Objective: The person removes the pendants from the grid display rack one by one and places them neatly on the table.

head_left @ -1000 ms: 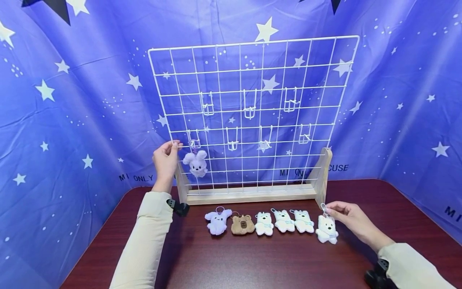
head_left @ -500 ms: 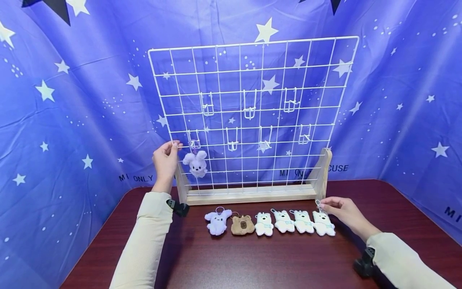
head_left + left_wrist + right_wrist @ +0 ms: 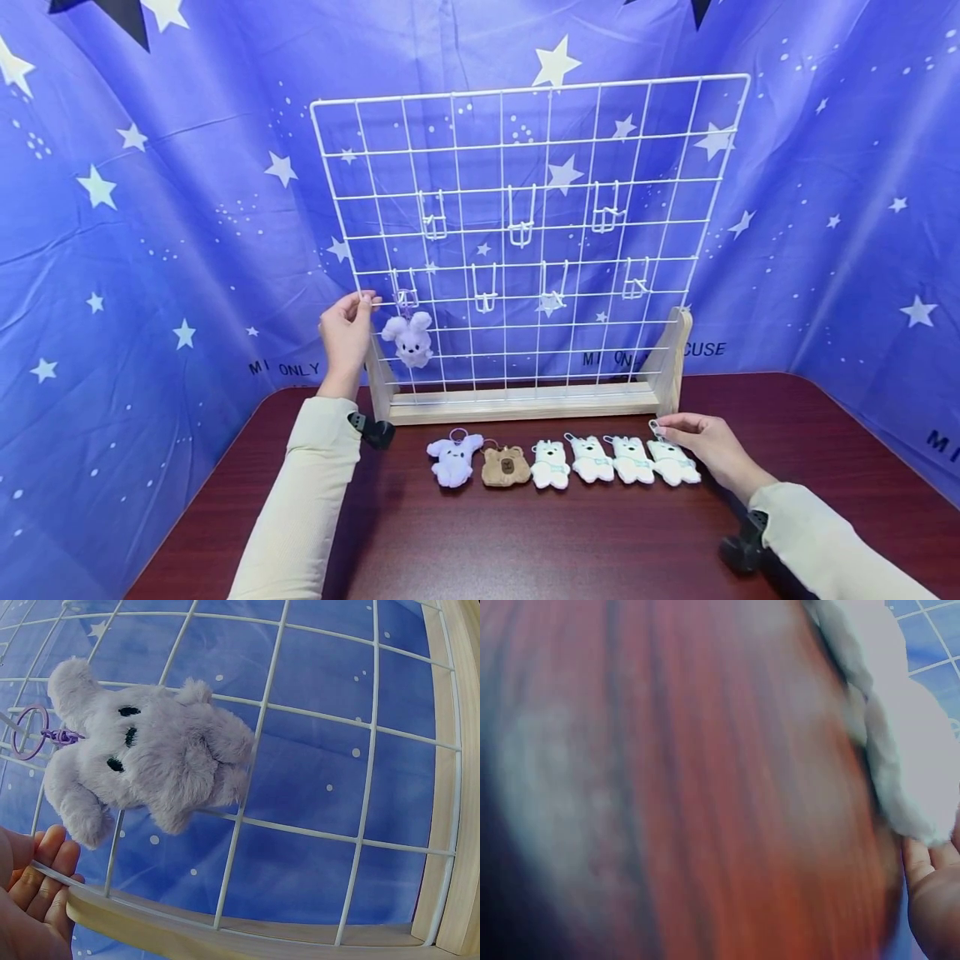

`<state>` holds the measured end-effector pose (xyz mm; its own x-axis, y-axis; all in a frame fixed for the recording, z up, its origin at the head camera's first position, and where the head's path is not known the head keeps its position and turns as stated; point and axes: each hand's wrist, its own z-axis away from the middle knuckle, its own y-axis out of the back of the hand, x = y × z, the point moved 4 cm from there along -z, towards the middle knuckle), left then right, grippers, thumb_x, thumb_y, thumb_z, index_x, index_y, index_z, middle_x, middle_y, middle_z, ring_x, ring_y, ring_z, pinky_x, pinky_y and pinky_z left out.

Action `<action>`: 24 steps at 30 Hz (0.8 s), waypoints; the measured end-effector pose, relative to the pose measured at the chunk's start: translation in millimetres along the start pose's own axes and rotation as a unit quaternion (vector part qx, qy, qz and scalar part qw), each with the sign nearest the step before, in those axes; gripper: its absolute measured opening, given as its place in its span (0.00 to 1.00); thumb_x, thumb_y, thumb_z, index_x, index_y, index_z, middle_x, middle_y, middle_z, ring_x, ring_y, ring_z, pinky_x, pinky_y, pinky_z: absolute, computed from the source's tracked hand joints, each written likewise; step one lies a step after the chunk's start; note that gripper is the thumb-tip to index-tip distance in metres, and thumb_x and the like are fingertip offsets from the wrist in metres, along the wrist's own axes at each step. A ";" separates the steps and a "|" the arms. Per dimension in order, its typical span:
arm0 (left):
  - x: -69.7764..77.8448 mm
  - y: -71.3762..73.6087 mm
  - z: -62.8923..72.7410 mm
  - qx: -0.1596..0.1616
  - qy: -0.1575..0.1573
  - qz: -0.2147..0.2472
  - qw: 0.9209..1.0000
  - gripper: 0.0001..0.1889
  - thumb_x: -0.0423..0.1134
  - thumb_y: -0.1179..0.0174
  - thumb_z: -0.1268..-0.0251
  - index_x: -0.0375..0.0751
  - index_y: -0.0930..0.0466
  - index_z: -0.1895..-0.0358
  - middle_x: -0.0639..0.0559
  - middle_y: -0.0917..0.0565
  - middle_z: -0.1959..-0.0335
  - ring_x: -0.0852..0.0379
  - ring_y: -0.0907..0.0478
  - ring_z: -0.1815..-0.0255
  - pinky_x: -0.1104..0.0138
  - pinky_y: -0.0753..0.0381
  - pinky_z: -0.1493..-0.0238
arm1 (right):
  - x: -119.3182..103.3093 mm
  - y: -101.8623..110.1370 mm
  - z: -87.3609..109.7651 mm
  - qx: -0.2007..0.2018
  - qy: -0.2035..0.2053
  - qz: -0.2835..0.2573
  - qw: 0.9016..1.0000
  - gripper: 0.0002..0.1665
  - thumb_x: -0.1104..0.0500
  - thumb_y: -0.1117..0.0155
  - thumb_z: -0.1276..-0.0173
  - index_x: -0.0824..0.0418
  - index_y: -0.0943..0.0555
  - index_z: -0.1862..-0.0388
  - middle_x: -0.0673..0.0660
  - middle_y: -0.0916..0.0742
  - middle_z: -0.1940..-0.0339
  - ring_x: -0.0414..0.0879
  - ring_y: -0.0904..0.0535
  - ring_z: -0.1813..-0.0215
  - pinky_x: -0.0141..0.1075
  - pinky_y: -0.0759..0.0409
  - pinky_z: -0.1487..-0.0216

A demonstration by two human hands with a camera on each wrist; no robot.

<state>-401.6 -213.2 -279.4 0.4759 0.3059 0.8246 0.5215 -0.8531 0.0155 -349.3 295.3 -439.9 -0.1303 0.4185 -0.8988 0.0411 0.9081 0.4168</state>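
My left hand [image 3: 347, 333] holds the left edge wire of a white wire grid rack [image 3: 525, 408] between thumb and fingers. In the left wrist view, a lavender plush keychain [image 3: 157, 750] with dark eyes hangs beside that hand [image 3: 34, 892]. At the right end of a row of plush keychains, my right hand [image 3: 708, 446] pinches the clasp of a white bear keychain [image 3: 673, 463] low over the table. The same white plush [image 3: 922, 750] fills the right edge of the right wrist view, above the fingers.
Along the dark red table [image 3: 525, 542] lie a lavender plush [image 3: 453, 464], a brown bear plush [image 3: 506, 468] and several white bear plushes [image 3: 551, 467]. White wire hooks [image 3: 521, 233] hang on the grid in two rows. A blue star-print curtain [image 3: 187, 208] surrounds the table.
The right hand has moved left with the white bear keychain, bringing it down beside the other white plushes. The left hand has stayed at the grid edge.
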 end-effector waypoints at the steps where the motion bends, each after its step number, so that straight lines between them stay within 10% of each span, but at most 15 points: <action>1: 0.0 -0.2 0.1 0.000 0.000 -0.001 1.000 0.12 0.35 0.46 0.31 0.29 0.17 0.57 0.37 0.15 0.61 0.72 0.20 0.70 0.79 0.27 0.64 | 0.8 -0.5 0.1 0.001 -0.005 -0.011 1.000 0.19 0.60 0.35 0.37 0.75 0.20 0.54 0.37 0.15 0.68 0.28 0.23 0.64 0.26 0.25 0.62; 13: -0.9 -0.4 0.3 -0.001 0.008 -0.004 1.000 0.12 0.35 0.46 0.31 0.30 0.17 0.57 0.37 0.14 0.61 0.73 0.21 0.70 0.79 0.27 0.63 | -0.7 -1.6 -1.5 0.013 -0.018 -0.017 1.000 0.25 0.54 0.33 0.38 0.74 0.20 0.52 0.36 0.14 0.66 0.25 0.24 0.61 0.25 0.26 0.60; 24: -0.2 0.0 0.2 0.000 0.009 -0.008 1.000 0.12 0.36 0.46 0.31 0.31 0.17 0.57 0.38 0.14 0.61 0.70 0.20 0.69 0.78 0.27 0.63 | -62.0 -18.9 -1.4 0.001 0.095 0.054 0.994 0.19 0.53 0.35 0.36 0.66 0.17 0.53 0.52 0.13 0.57 0.27 0.24 0.58 0.27 0.26 0.57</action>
<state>-401.6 -213.2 -279.6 0.4540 0.3115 0.8348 0.5294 -0.8479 0.0285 -343.4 252.2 -391.8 -0.3095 0.5027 -0.8072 0.0662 0.8582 0.5091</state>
